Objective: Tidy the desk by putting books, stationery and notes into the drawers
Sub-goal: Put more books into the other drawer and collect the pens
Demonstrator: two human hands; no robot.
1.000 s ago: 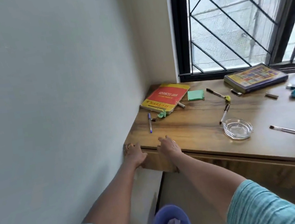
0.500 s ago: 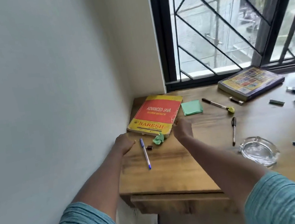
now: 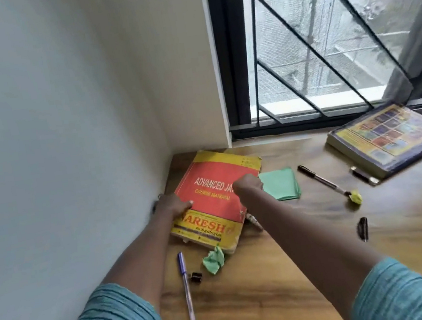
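Beside wall [image 3: 64, 126], left hand [image 3: 173, 206], right hand [image 3: 247, 186] now on red book [image 3: 211, 206], fingers [image 3: 252, 179] gripping it

A study corner, most likely in a home: a wood-grain table [image 3: 251, 303] set into the angle of plain painted walls [image 3: 51, 128] beneath a window [image 3: 289, 89] with a black metal grille [image 3: 309, 47], strewn with a course book [image 3: 209, 195], a second book [image 3: 391, 137], a blue pen [image 3: 187, 293] and green notes [image 3: 279, 184].
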